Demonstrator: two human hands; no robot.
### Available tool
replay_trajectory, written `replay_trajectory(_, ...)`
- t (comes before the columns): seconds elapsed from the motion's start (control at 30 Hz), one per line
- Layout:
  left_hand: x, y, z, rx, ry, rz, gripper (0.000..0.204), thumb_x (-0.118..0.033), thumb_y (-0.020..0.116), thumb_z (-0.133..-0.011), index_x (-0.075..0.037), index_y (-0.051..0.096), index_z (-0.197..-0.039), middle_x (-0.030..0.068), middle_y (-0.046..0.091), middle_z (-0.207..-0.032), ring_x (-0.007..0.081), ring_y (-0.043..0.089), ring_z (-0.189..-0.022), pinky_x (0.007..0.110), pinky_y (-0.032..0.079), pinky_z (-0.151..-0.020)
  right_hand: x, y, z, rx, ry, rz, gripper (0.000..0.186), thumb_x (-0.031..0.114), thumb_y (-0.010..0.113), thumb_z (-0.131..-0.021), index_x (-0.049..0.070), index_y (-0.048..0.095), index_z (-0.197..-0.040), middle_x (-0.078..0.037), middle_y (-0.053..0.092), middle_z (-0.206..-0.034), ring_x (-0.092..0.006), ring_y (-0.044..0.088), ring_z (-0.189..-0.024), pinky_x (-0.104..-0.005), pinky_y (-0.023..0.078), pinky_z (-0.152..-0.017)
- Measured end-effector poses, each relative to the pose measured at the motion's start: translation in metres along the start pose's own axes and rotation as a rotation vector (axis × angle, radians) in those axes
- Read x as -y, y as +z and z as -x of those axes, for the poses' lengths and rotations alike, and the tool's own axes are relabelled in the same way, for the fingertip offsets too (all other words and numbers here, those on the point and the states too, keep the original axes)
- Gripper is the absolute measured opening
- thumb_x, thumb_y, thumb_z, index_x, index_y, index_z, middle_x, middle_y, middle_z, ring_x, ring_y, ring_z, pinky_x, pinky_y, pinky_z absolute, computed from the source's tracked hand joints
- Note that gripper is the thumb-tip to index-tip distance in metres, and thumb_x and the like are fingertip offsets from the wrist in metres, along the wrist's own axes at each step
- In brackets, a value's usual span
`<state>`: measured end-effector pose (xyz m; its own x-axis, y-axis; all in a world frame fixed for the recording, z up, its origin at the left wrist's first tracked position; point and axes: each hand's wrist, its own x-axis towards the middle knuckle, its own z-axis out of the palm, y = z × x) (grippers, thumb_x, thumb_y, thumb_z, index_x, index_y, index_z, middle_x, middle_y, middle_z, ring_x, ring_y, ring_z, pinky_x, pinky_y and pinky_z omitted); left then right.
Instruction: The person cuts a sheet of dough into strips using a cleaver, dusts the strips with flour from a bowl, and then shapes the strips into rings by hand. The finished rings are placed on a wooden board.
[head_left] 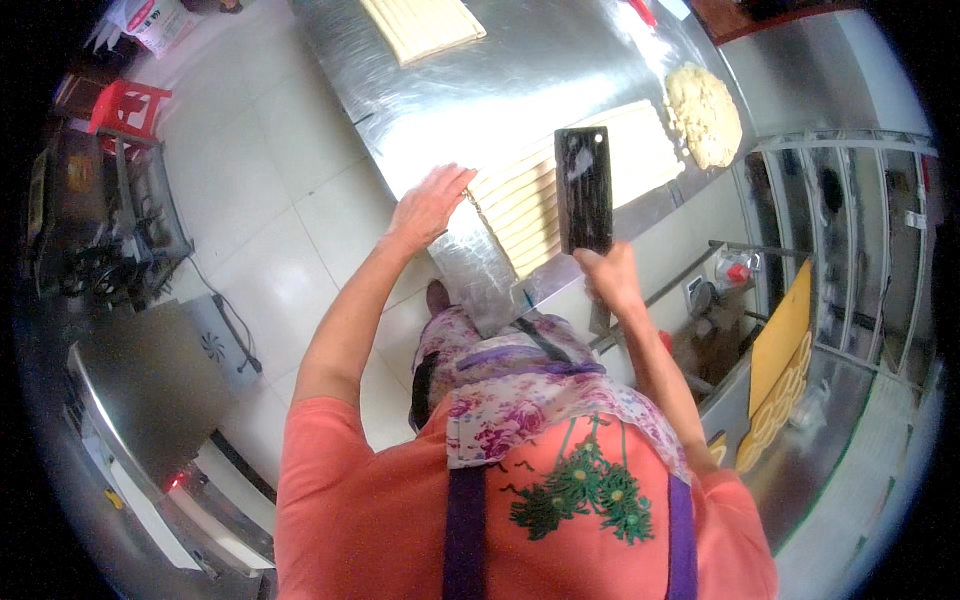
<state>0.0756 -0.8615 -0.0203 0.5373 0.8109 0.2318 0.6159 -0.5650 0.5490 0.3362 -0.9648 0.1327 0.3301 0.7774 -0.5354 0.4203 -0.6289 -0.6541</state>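
Observation:
Long pale dough strips (515, 205) lie side by side on a steel table (440, 110), running slantwise toward the right. My right hand (610, 275) grips the handle of a dark, broad-bladed cleaver (584, 190), its blade over the middle of the strips. Whether the edge touches the dough I cannot tell. At the strips' left end rests my left hand (437, 198), fingers stretched out with the tips at the dough's upper left corner. A rough lump of dough (703, 115) sits beyond the strips' right end.
More dough strips (425, 25) lie at the table's far side. A red stool (130, 108) stands on the tiled floor to the left. At right, a rack (830, 200) and a yellow board (780, 335) beside ring-shaped pieces (775, 415) stand close to my right arm.

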Motion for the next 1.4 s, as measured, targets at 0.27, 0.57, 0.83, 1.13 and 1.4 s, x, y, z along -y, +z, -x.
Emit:
replay_trajectory(0.27,0.043,0.007,-0.034,-0.168,0.006,0.079,0.016,-0.005,0.058,-0.087,-0.006,0.054,-0.103,0.0098,0.054,-0.122,0.0301,0.053,-0.116,0.038,0.048,-0.093,-0.027,-0.029,0.001,-0.042,0.049,-0.086,0.030,0.013,0.067,-0.081,0.001,0.052,-0.057,-0.006,0.052,-0.050,-0.0156,0.051,-0.038,-0.0335,0.040,-0.037)
replay_trajectory(0.57,0.022,0.019,-0.103,-0.147,-0.170,0.115,0.011,-0.003,0.053,-0.092,-0.002,0.051,-0.103,0.0176,0.050,-0.137,0.0357,0.044,-0.130,0.040,0.038,-0.107,-0.061,-0.107,-0.032,0.049,0.071,-0.132,0.027,0.016,0.068,-0.084,-0.005,0.057,-0.071,-0.008,0.053,-0.050,-0.0173,0.052,-0.039,-0.0350,0.040,-0.039)
replay_trajectory(0.83,0.017,0.096,-0.235,-0.256,-0.114,-0.151,0.031,-0.009,0.049,-0.096,-0.004,0.053,-0.127,0.0172,0.048,-0.141,0.0362,0.042,-0.132,0.042,0.035,-0.109,-0.156,-0.216,-0.070,0.052,0.073,-0.140,0.028,0.018,0.066,-0.084,-0.002,0.056,-0.068,-0.005,0.053,-0.050,-0.0147,0.054,-0.042,-0.0325,0.042,-0.042)
replay_trajectory(1.13,-0.036,0.207,-0.400,-0.207,-0.153,-0.258,0.043,-0.010,0.044,-0.096,-0.001,0.043,-0.138,0.0203,0.039,-0.147,0.0406,0.032,-0.137,0.051,0.025,-0.114,-0.207,-0.330,-0.103,0.005,0.189,-0.136,0.024,0.017,0.064,-0.083,-0.007,0.060,-0.084,-0.009,0.055,-0.057,-0.0136,0.049,-0.050,-0.0353,0.042,-0.049)
replay_trajectory(1.4,-0.091,0.261,-0.469,-0.245,-0.491,-0.261,0.049,-0.012,0.046,-0.092,0.001,0.041,-0.139,0.0235,0.032,-0.150,0.0439,0.026,-0.139,0.060,0.019,-0.113,-0.199,-0.384,-0.189,0.055,0.126,-0.150,0.023,0.017,0.066,-0.083,-0.005,0.061,-0.081,-0.007,0.054,-0.056,-0.0137,0.049,-0.050,-0.0339,0.042,-0.048)
